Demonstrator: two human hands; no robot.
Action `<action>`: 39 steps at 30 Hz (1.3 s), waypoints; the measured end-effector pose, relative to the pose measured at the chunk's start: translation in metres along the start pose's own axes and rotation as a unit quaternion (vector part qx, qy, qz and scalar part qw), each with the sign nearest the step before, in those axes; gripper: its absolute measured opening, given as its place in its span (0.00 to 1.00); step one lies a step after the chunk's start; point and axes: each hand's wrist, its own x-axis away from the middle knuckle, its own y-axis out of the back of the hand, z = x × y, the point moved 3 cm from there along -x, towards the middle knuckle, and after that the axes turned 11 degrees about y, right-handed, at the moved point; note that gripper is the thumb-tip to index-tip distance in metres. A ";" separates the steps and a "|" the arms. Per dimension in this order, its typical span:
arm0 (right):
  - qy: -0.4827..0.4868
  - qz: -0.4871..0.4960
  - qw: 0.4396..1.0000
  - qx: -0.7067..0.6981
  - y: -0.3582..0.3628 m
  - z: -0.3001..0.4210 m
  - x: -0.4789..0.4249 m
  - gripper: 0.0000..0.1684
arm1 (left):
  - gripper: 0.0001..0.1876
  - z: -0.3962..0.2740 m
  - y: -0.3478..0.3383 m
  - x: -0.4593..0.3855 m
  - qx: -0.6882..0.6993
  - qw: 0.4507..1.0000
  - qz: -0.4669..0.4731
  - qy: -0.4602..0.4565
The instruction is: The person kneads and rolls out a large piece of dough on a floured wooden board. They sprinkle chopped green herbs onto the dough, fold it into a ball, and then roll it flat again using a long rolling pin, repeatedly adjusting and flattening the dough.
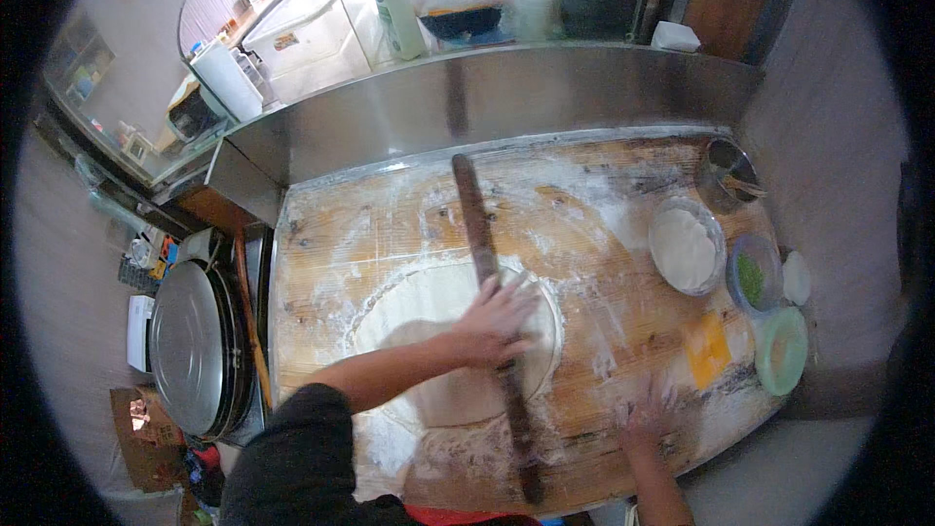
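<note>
A dark wooden rolling pin (pixel 478 226) lies across the right part of a large flat sheet of dough (pixel 416 299) on a floured wooden board (pixel 336 234). My left hand (pixel 500 321) rests on the middle of the pin, fingers spread and slightly blurred. My right hand (pixel 646 409) is over the board to the right of the pin, fingers apart and blurred, holding nothing. Near it lies a yellow scraper-like piece (pixel 707 351).
Along the right edge stand a bowl of white flour (pixel 683 248), a metal container (pixel 727 175), a bowl of chopped greens (pixel 752 277) and a green bowl (pixel 781 351). Round metal pans (pixel 188 347) and a wooden stick (pixel 252 321) are at the left. A metal ledge (pixel 511 95) borders the back.
</note>
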 end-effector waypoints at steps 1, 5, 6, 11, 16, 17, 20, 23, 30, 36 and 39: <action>0.029 -0.035 0.999 0.026 -0.023 -0.019 -0.006 0.48 | 0.42 -0.003 -0.031 -0.029 -0.011 0.997 -0.078 -0.025; 0.080 -0.084 0.988 0.098 -0.045 -0.040 0.004 0.50 | 0.40 -0.046 -0.046 -0.080 0.080 0.989 -0.126 -0.025; 0.086 -0.093 0.987 0.097 -0.040 -0.039 0.002 0.51 | 0.40 -0.040 -0.052 -0.074 0.088 0.989 -0.113 -0.021; -0.001 -0.034 0.999 0.041 -0.049 -0.048 0.014 0.54 | 0.41 -0.026 -0.014 -0.018 0.015 0.998 -0.020 -0.051; -0.022 0.043 0.997 0.058 -0.037 -0.030 -0.009 0.54 | 0.38 -0.090 -0.060 -0.130 0.052 0.996 -0.066 0.015; -0.042 0.057 0.995 0.072 -0.042 -0.043 -0.006 0.54 | 0.37 -0.102 -0.055 -0.142 -0.038 0.998 -0.038 0.025; -0.028 0.060 0.996 0.067 -0.042 -0.038 -0.003 0.54 | 0.36 -0.048 -0.045 -0.071 0.015 0.998 -0.066 0.018; -0.044 0.044 0.998 0.022 -0.049 -0.032 0.000 0.52 | 0.34 0.005 -0.018 0.022 0.044 0.993 -0.078 0.081; 0.118 -0.168 0.974 0.095 -0.057 -0.047 -0.002 0.44 | 0.36 -0.014 -0.031 0.014 -0.074 0.997 0.012 0.023; 0.050 -0.132 0.989 0.034 -0.058 -0.043 0.002 0.41 | 0.36 0.075 0.021 0.173 -0.107 0.976 -0.024 0.189; 0.080 -0.146 0.986 0.001 -0.070 -0.043 0.000 0.41 | 0.36 0.065 0.007 0.135 0.028 0.990 -0.013 0.139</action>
